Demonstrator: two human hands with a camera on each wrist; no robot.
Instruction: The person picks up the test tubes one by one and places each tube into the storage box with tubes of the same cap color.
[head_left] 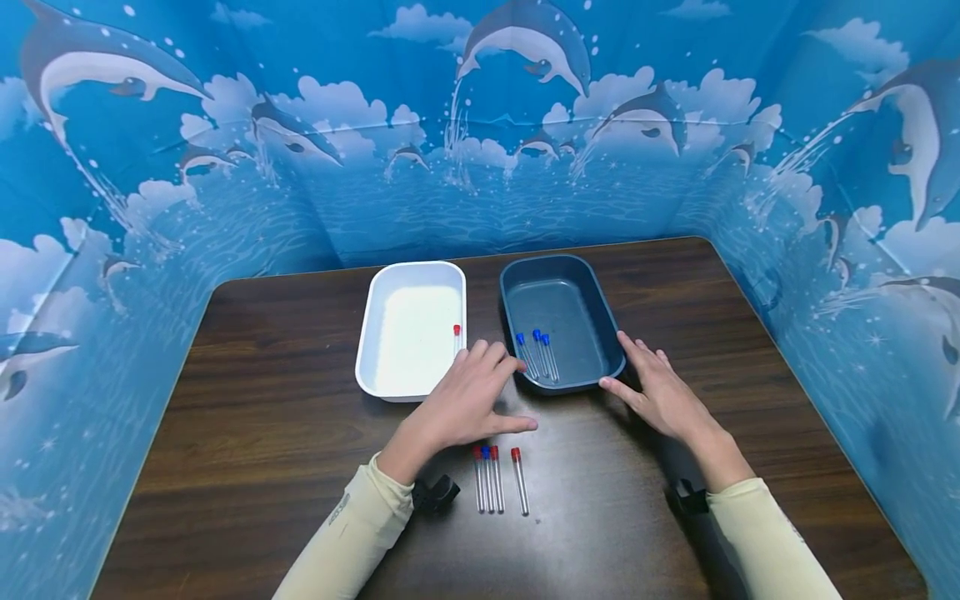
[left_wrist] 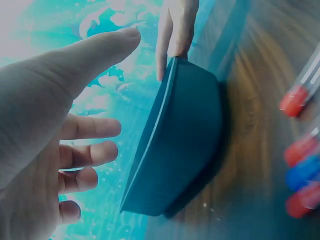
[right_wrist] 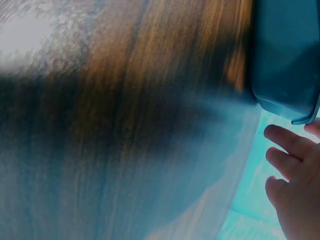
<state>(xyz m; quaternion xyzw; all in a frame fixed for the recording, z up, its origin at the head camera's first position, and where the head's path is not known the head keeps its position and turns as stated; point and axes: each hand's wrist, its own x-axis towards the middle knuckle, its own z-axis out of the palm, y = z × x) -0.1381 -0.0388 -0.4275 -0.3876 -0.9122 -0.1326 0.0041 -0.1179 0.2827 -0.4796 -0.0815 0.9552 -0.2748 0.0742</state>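
Observation:
My left hand (head_left: 468,400) hovers between the two trays with thumb spread and nothing in its grasp; its fingertips are close to the near left rim of the dark blue tray (head_left: 581,308). That tray holds three blue-capped test tubes (head_left: 537,336). At the tray's near right corner, my right hand (head_left: 660,396) touches the rim with extended fingers. The white tray (head_left: 405,333) has a red-capped test tube (head_left: 457,332) along its right side, partly hidden by my left hand. On the table lie a blue-capped tube (head_left: 490,487) between two red-capped ones, and another red-capped tube (head_left: 521,483) slightly apart.
Both trays stand side by side on a dark wood-grain table (head_left: 255,417). Behind and beside it hangs a blue dolphin-print curtain (head_left: 480,200). A black wrist device (head_left: 437,493) sits at my left wrist, near the loose tubes.

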